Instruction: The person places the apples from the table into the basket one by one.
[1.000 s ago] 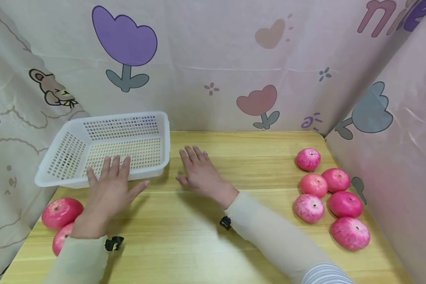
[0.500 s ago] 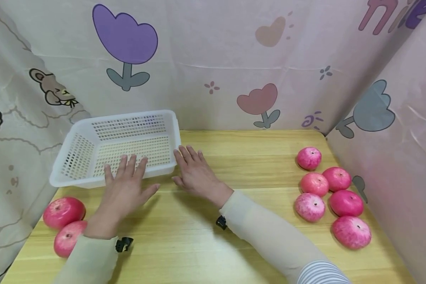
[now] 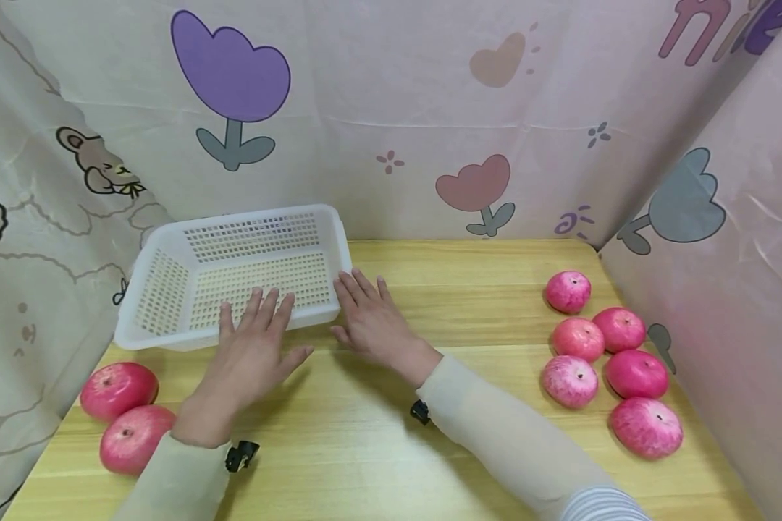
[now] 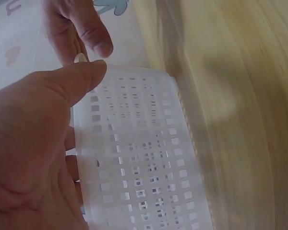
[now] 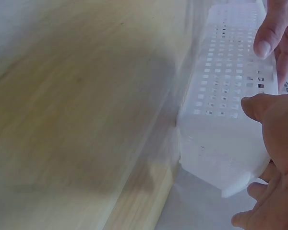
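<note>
On your table [image 3: 329, 463], the basket [image 3: 254, 275] sits at the far left, in front of the curtain [image 3: 358, 145] that hangs behind and along both sides. Your left hand [image 3: 253, 354] lies across the middle of the basket's near rim; your right hand [image 3: 378, 318] is at its near right corner. Nearer than the basket, along the left edge, you have two fruits: the far fruit [image 3: 119, 391] and the near fruit [image 3: 137, 439], just left of your left wrist. Well apart, by the right edge, six more [image 3: 636, 373] stand in two rows running from far to near, three in each.
</note>
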`<state>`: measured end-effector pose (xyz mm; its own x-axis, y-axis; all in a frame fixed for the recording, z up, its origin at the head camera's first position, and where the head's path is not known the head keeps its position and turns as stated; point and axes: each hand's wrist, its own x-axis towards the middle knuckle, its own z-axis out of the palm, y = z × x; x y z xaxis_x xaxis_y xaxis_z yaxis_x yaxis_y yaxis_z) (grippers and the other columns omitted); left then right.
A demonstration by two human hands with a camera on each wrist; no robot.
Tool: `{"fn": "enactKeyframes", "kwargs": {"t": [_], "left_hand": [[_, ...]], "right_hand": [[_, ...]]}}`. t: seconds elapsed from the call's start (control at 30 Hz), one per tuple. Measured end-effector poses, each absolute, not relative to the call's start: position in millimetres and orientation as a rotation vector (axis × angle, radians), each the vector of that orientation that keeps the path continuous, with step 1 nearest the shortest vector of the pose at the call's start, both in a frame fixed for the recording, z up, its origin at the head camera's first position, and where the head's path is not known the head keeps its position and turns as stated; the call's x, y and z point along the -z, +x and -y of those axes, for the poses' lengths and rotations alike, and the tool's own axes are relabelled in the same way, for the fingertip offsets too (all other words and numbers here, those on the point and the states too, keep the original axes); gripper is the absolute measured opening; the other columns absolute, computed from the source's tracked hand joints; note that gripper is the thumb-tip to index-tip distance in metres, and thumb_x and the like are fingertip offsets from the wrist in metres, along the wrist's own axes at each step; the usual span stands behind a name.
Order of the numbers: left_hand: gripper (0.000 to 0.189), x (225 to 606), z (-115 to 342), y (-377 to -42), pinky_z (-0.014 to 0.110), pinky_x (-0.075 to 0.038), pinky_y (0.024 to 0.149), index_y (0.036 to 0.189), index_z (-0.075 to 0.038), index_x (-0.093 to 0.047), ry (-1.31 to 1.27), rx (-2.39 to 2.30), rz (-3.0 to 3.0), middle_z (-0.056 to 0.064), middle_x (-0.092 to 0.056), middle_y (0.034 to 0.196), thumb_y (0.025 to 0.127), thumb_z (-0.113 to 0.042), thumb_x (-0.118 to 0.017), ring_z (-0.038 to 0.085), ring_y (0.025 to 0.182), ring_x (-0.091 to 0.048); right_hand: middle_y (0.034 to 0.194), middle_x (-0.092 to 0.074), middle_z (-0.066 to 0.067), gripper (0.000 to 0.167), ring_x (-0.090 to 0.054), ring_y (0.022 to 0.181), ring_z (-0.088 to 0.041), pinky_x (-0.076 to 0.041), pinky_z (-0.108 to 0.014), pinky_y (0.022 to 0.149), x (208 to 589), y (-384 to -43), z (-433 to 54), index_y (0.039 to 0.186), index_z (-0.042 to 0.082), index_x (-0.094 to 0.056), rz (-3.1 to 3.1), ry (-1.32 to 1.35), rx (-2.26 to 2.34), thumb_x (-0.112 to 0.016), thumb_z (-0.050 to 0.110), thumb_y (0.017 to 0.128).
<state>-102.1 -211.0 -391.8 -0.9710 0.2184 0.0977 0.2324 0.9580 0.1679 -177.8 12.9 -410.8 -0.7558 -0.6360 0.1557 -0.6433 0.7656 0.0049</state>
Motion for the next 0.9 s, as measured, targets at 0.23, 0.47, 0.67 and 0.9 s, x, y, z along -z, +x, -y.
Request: {"fn": "enactKeyframes", "kwargs": {"t": [0.23, 0.47, 0.67, 0.9], "left_hand": [[0.092, 389.8, 204.8, -99.2, 0.078, -0.001, 0.123, 0.166, -0.003, -0.027, -0.365, 0.291, 3.029, 0.026, -0.021, 0.172, 0.100, -0.052, -0.067, 0.049, 0.161, -0.014], [0.092, 388.4, 205.2, -99.0, 0.079, 0.000, 0.122, 0.166, -0.003, -0.027, -0.340, 0.291, 3.038, 0.027, -0.022, 0.172, 0.102, -0.058, -0.062, 0.048, 0.161, -0.011], [0.100, 388.8, 208.2, -98.5, 0.079, 0.002, 0.122, 0.165, 0.001, -0.028, -0.309, 0.308, 3.043, 0.029, -0.022, 0.171, 0.100, -0.071, -0.052, 0.050, 0.160, -0.012], [0.107, 392.1, 215.2, -97.7, 0.079, 0.005, 0.122, 0.164, 0.004, -0.028, -0.263, 0.318, 3.012, 0.032, -0.021, 0.170, 0.097, -0.078, -0.049, 0.052, 0.160, -0.011]], "right_hand": [[0.176, -0.024, -0.010, 0.083, -0.019, 0.164, -0.030, -0.018, -0.063, 0.129, 412.2, -174.2, -31.8, 0.167, 0.005, -0.025, 2.837, 1.001, -0.125, -0.056, 0.052, 0.107], [0.174, -0.027, -0.012, 0.078, -0.021, 0.163, -0.032, -0.016, -0.064, 0.129, 412.3, -170.4, -60.2, 0.166, 0.004, -0.029, 2.824, 0.967, -0.163, -0.056, 0.049, 0.108], [0.172, -0.032, -0.014, 0.076, -0.026, 0.161, -0.033, -0.019, -0.067, 0.127, 415.2, -164.4, -86.0, 0.164, 0.003, -0.034, 2.793, 0.922, -0.195, -0.059, 0.047, 0.107], [0.170, -0.034, -0.015, 0.076, -0.029, 0.160, -0.034, -0.016, -0.068, 0.127, 416.9, -156.7, -107.9, 0.162, 0.001, -0.037, 2.777, 0.861, -0.250, -0.061, 0.046, 0.106]]}}
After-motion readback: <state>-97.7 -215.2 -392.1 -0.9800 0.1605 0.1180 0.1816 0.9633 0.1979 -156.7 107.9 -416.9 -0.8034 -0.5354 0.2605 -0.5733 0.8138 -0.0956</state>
